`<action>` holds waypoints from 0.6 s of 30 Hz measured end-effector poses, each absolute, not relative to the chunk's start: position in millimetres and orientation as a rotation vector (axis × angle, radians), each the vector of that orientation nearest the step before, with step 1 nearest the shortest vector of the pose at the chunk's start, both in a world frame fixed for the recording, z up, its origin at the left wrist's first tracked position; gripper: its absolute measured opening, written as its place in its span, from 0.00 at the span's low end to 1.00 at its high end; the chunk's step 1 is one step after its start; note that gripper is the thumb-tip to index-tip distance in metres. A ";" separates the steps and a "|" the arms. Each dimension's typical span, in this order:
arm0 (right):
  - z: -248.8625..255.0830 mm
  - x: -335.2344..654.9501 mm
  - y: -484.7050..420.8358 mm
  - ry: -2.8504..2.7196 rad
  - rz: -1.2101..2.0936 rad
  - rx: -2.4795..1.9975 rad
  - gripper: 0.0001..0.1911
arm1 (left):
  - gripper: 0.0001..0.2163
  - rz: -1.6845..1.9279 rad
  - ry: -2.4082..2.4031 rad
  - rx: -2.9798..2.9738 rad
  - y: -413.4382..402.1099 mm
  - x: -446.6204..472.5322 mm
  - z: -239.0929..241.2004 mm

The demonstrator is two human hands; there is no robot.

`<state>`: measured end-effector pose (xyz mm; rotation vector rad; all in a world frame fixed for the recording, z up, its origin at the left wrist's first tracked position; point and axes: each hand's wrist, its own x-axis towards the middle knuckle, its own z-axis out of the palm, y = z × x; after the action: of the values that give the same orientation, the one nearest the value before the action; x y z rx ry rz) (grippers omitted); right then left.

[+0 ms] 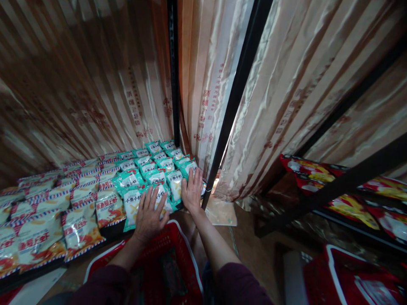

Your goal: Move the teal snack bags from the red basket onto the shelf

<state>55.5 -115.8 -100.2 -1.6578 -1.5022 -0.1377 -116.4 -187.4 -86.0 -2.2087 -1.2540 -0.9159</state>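
Several green snack packets [149, 167] lie in rows on a low black shelf [114, 231], at its right end. My left hand [149, 214] rests flat, fingers spread, on the front green packets. My right hand [192, 190] lies flat on the rightmost green packets, beside a black upright post [222, 135]. Neither hand grips a packet. A red plastic basket [173, 254] stands below my arms, in front of the shelf.
Orange and white snack packets [63, 212] fill the shelf's left part. Striped curtains [95, 84] hang behind the shelf. A second rack at the right holds red and yellow packets [349, 190]. Another red basket [356, 275] stands at the lower right.
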 end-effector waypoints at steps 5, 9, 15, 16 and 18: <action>-100.2 53.3 -109.4 -1.509 -0.147 -1.615 0.30 | 0.25 -0.901 -1.257 -2.205 -184.8 -116.2 -84.6; -100.3 55.3 -106.6 -1.504 -0.149 -1.587 0.29 | 0.25 -0.903 -1.263 -2.184 -185.3 -114.3 -85.6; -107.1 66.0 -112.7 -1.511 -0.177 -1.534 0.29 | 0.25 -0.894 -1.248 -2.135 -186.8 -114.0 -88.1; -108.1 67.1 -113.7 -1.522 -0.178 -1.531 0.29 | 0.25 -0.887 -1.250 -2.134 -187.0 -114.3 -88.0; -109.3 67.7 -114.6 -1.545 -0.170 -1.544 0.28 | 0.25 -0.863 -1.257 -2.158 -187.2 -115.1 -87.2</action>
<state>67.7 -114.6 -109.3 -1.5440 -1.5452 -0.1699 -115.1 -187.2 -87.2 -2.1578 -1.2573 -0.8625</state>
